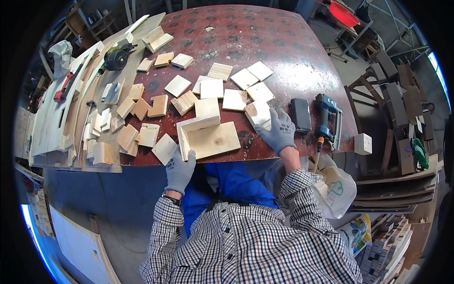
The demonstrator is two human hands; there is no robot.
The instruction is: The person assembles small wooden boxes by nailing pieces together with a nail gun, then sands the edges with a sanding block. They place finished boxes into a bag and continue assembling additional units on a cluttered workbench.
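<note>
In a grey work glove, my left hand [181, 171] grips the near left corner of an L-shaped wooden assembly [215, 141]. The assembly is a pale flat board with upright strips along its left and far sides, lying at the table's near edge. My right hand [278, 130], gloved alike, is closed on the near right edge of a square wooden piece [258, 112]. Its fingertips are partly hidden by the glove's back. Several more square wooden pieces [234, 100] lie loosely beyond both hands. Right of my right hand is a dark rectangular block [301, 115].
A blue nail gun [324, 116] with an orange hose fitting lies at the red table's [265, 28] right side. Small notched blocks [158, 105] and a dark power tool [118, 57] are on the left. A plastic bag [335, 189] hangs below the right edge.
</note>
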